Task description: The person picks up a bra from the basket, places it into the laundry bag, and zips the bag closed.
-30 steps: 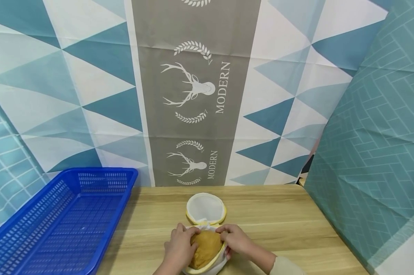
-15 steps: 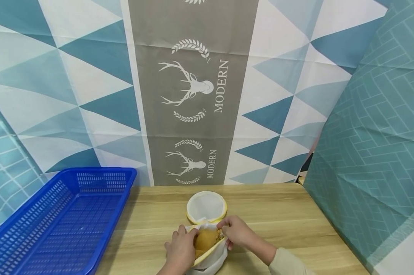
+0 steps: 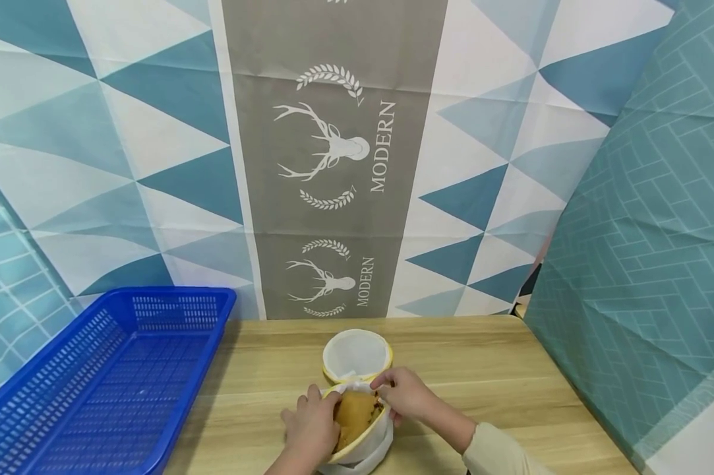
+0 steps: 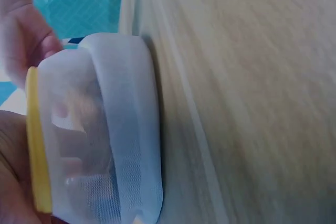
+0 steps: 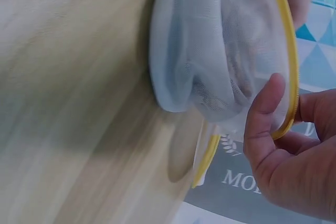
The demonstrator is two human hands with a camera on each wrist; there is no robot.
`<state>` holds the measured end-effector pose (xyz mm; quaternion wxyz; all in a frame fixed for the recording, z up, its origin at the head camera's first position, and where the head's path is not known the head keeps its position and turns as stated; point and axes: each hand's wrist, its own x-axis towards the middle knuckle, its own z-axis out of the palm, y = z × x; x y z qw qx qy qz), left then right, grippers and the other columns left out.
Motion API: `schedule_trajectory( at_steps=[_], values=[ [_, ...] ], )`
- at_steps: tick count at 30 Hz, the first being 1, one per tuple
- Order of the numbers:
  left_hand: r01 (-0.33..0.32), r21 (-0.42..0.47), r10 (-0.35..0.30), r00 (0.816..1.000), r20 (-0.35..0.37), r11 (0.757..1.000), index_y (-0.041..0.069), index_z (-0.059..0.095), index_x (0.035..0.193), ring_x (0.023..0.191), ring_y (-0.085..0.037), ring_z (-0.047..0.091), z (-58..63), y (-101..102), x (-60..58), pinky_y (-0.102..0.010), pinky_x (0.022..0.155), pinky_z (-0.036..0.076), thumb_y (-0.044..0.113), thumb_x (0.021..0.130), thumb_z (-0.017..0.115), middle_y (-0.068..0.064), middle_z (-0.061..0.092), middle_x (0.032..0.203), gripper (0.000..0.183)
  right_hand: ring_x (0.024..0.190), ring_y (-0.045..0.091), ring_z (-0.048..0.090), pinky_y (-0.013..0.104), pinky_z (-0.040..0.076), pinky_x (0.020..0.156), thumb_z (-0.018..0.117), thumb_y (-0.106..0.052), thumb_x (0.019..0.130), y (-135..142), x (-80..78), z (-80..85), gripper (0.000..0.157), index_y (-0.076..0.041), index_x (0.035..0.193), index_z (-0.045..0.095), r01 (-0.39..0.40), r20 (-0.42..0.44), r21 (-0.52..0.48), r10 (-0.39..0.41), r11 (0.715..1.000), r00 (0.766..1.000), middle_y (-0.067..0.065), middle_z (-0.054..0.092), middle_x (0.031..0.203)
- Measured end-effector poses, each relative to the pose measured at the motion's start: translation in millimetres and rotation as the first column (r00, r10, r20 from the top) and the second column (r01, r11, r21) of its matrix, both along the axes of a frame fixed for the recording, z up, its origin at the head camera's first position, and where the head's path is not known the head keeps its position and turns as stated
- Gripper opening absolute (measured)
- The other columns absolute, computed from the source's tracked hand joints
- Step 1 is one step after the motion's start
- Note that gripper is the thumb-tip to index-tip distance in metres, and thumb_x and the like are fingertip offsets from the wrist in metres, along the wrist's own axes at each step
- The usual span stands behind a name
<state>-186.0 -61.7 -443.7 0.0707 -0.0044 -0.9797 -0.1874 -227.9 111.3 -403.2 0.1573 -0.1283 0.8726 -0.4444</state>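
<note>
Printed sheets (image 3: 333,155) screen a wood-grain table (image 3: 481,382): makeshift workspace.

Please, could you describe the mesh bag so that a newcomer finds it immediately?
Start from the large blue basket in the head view, then move right across the wooden table. Between the left hand and right hand is the white mesh bag, set apart by its yellow rim.

Hard to say what the mustard-brown thing (image 3: 354,417) in the mesh bag (image 3: 373,447) even is: the bag's yellow rim (image 4: 39,145) and the left hand (image 3: 313,427) cover part of it, and through the mesh it's just blur. Wrist cams crop both that hand and the right hand (image 3: 409,397). Blue basket (image 3: 143,376) gets chopped by the head view's left and bottom edges. Dark bit (image 3: 531,282) beside the teal sheet (image 3: 647,264)? Too small to tell.
</note>
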Motion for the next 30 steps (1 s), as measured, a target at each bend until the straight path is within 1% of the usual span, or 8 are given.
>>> schedule_trajectory(
  at_steps=[4, 8, 10, 13, 18, 20, 25, 30],
  values=[
    [0.027, 0.058, -0.030, 0.998, 0.046, 0.998, 0.024, 0.065, 0.114, 0.073, -0.020, 0.041, 4.2, -2.5, -1.0, -0.046, 0.063, 0.032, 0.012, 0.080, 0.065, -0.002, 0.041, 0.082, 0.036, 0.041, 0.008, 0.045, 0.031, 0.050, 0.043, 0.060, -0.008, 0.088, -0.7, 0.0, -7.5, 0.013, -0.003, 0.099, 0.065, -0.002, -0.005, 0.013, 0.002, 1.000, 1.000, 0.005, 0.047, 0.062],
    [0.032, 0.101, -0.037, 0.998, 0.046, 0.994, 0.026, 0.067, 0.111, 0.070, -0.018, 0.037, 6.1, -2.6, -2.2, -0.042, 0.062, 0.027, 0.029, 0.088, 0.062, 0.001, 0.038, 0.078, 0.024, 0.040, 0.006, 0.043, 0.026, 0.047, 0.041, 0.063, -0.006, 0.086, -1.3, 0.9, -13.6, 0.013, -0.004, 0.098, 0.066, -0.002, -0.015, 0.024, 0.003, 1.000, 1.000, 0.002, 0.050, 0.061],
    [0.034, 0.114, -0.039, 0.998, 0.041, 0.993, 0.026, 0.068, 0.109, 0.069, -0.017, 0.037, 5.4, -2.4, -2.8, -0.041, 0.063, 0.027, 0.040, 0.087, 0.061, 0.001, 0.038, 0.077, 0.027, 0.040, 0.005, 0.042, 0.022, 0.044, 0.039, 0.063, -0.006, 0.086, -1.3, 1.8, -16.5, 0.012, -0.005, 0.098, 0.066, 0.003, -0.011, 0.026, -0.003, 1.000, 1.000, 0.001, 0.050, 0.059],
    [0.037, 0.114, -0.040, 0.999, 0.030, 0.993, 0.026, 0.069, 0.107, 0.070, -0.016, 0.038, 3.7, -1.8, -2.5, -0.042, 0.064, 0.029, 0.050, 0.081, 0.063, 0.002, 0.039, 0.078, 0.036, 0.040, 0.005, 0.041, 0.020, 0.041, 0.038, 0.062, -0.007, 0.086, -0.7, 3.4, -20.8, 0.013, -0.005, 0.099, 0.065, 0.001, -0.006, 0.025, -0.001, 1.000, 1.000, 0.001, 0.052, 0.060],
    [0.041, 0.024, -0.041, 0.999, -0.007, 0.999, 0.025, 0.068, 0.104, 0.074, -0.017, 0.043, 0.1, 2.3, -2.7, -0.047, 0.067, 0.032, 0.052, 0.078, 0.067, 0.000, 0.043, 0.082, 0.037, 0.038, 0.006, 0.042, 0.023, 0.044, 0.039, 0.061, -0.007, 0.086, 1.1, 4.2, -26.0, 0.015, -0.005, 0.100, 0.062, -0.001, -0.022, 0.048, 0.002, 0.999, 1.000, 0.004, 0.055, 0.061],
    [0.041, -0.026, -0.041, 0.999, -0.022, 0.999, 0.025, 0.068, 0.104, 0.075, -0.018, 0.044, -1.8, 5.4, -3.5, -0.049, 0.068, 0.033, 0.050, 0.077, 0.068, -0.001, 0.045, 0.084, 0.037, 0.040, 0.007, 0.044, 0.026, 0.047, 0.041, 0.060, -0.006, 0.087, 1.3, 3.8, -26.8, 0.014, -0.005, 0.101, 0.062, 0.001, -0.019, 0.050, 0.000, 0.999, 1.000, 0.005, 0.057, 0.067],
    [0.034, -0.104, -0.037, 0.999, -0.021, 0.994, 0.022, 0.068, 0.102, 0.082, -0.023, 0.048, -4.3, 13.7, -6.0, -0.053, 0.073, 0.033, 0.047, 0.075, 0.072, -0.006, 0.052, 0.094, 0.036, 0.042, 0.008, 0.046, 0.030, 0.050, 0.043, 0.056, 0.001, 0.087, 1.0, 2.1, -25.8, 0.016, -0.004, 0.100, 0.063, 0.014, -0.011, 0.062, -0.013, 0.998, 1.000, 0.011, 0.061, 0.088],
    [0.022, -0.148, -0.027, 0.999, -0.028, 0.989, 0.021, 0.068, 0.100, 0.086, -0.026, 0.050, -4.8, 18.3, -7.4, -0.055, 0.076, 0.034, 0.044, 0.073, 0.074, -0.008, 0.054, 0.097, 0.036, 0.040, 0.008, 0.046, 0.029, 0.049, 0.041, 0.055, 0.000, 0.087, 2.5, 0.4, -19.2, 0.016, -0.004, 0.097, 0.065, 0.012, -0.020, 0.071, -0.010, 0.997, 1.000, 0.013, 0.063, 0.089]
  ],
)
